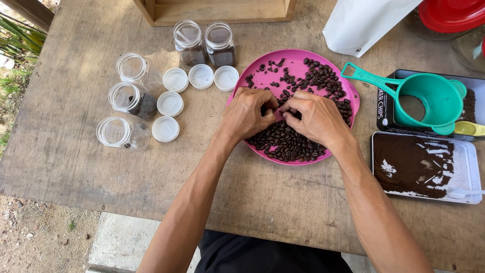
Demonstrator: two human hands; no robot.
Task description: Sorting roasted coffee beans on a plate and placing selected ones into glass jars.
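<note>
Hands (283, 115) picking coffee beans (288, 141) in pink plate (303, 55).

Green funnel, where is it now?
In the head view, the green funnel sits on the black tray, right of the pink plate.

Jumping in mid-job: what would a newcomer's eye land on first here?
The bright pink plate of dark coffee beans at the table's centre, with the left hand and right hand fingering beans in its middle. Next, the teal funnel to the right, above a white tray of ground coffee.
</note>
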